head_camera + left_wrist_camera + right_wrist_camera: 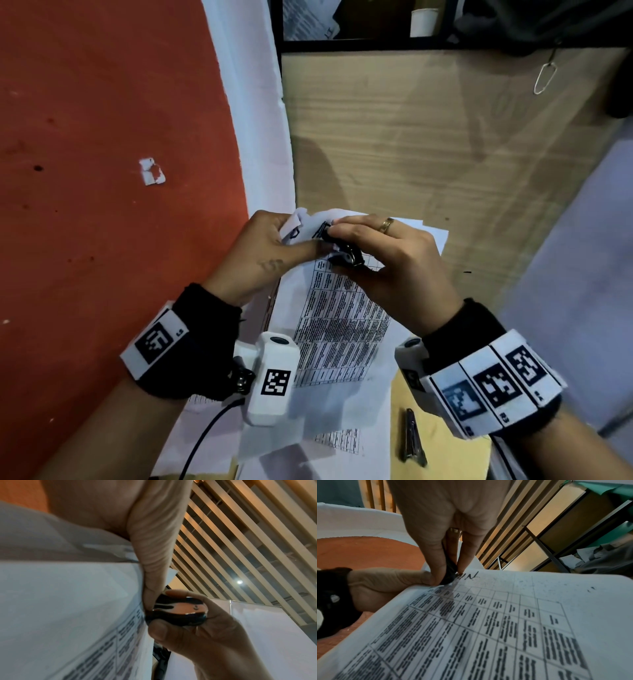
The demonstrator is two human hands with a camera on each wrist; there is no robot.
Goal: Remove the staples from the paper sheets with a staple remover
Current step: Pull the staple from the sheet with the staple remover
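A stack of white paper sheets (342, 318) printed with a table is lifted off the desk at its far corner. My left hand (270, 246) pinches that top corner of the paper sheets (68, 601), thumb laid across the front. My right hand (380, 253) squeezes a black staple remover (342, 250) between thumb and fingers, its jaws pressed into the corner of the paper sheets (505, 622) right beside the left thumb. In the left wrist view the staple remover (178, 611) shows glossy black between the right thumb and forefinger. The staple remover (449, 572) tip hides the staple.
More loose printed sheets (308, 428) lie under the stack on a yellow folder (442, 445). A metal nail clipper (412, 438) lies on the folder near my right wrist. A wooden cabinet side (428, 137) stands ahead, red floor (102, 171) to the left.
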